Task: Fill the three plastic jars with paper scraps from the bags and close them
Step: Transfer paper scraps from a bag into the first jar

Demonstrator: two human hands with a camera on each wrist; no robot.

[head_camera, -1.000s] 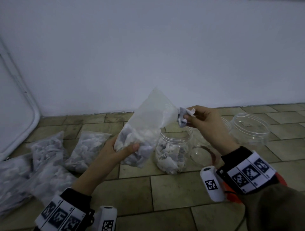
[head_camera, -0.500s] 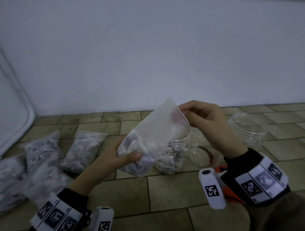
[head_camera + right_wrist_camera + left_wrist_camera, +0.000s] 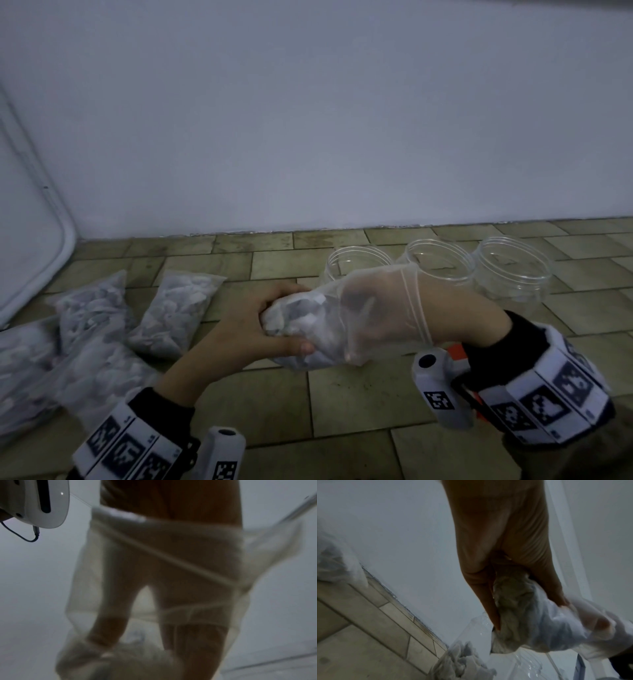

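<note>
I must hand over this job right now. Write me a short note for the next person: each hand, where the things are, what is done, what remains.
Left hand: grips the bottom of the open scrap bag from outside.
Right hand: inside that bag, reaching for paper scraps; whether it grips any cannot be told.
Three plastic jars stand open in a row on the tiled floor behind the hands. The left one is mostly hidden; the other two look empty.
More full bags lie at the left.
No lids in view.
Left: fill all jars, close them.

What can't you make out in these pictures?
- Right hand: inside the bag, head view; film veils its fingers, so its grip is unclear.
- Leftmost jar: lower part behind the bag; contents unknown.
- Right wrist view: blurred, scraps indistinct.
- Lids: none visible.
</note>
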